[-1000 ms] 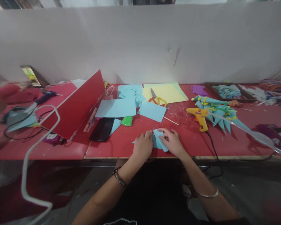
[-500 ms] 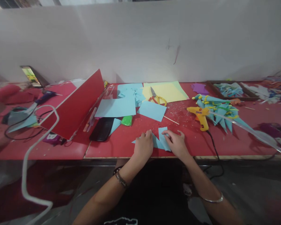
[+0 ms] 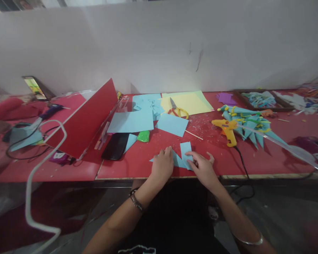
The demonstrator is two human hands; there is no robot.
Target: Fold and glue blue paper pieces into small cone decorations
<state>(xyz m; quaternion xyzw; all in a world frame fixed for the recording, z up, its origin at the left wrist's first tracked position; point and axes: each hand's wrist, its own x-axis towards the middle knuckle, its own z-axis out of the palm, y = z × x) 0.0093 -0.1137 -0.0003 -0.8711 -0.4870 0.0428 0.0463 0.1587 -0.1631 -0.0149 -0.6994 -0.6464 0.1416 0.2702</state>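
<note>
A light blue paper piece [image 3: 186,149] lies on the red tabletop near its front edge, with one part folded up into a strip. My left hand [image 3: 163,165] is closed, its curled fingers pressed down on the left part of this paper. The fingers of my right hand [image 3: 203,168] are spread. Its index finger and thumb tips touch the strip's right side, a gap between them. Just beyond lie a blue paper rectangle [image 3: 172,124] and a thin stick [image 3: 194,134] poking out from it. What lies under my left palm is hidden.
Scissors [image 3: 178,110] rest on yellow sheets [image 3: 190,100]. A yellow glue gun [image 3: 228,132] with its cord lies right, before blue paper cones [image 3: 254,130]. To the left are a black phone [image 3: 115,146], a green packet [image 3: 143,136] and a standing red board [image 3: 87,120].
My right hand has shifted slightly right and its fingers have spread from a closer pinch. The folded strip sits a little more to the right. My left hand stays in place.
</note>
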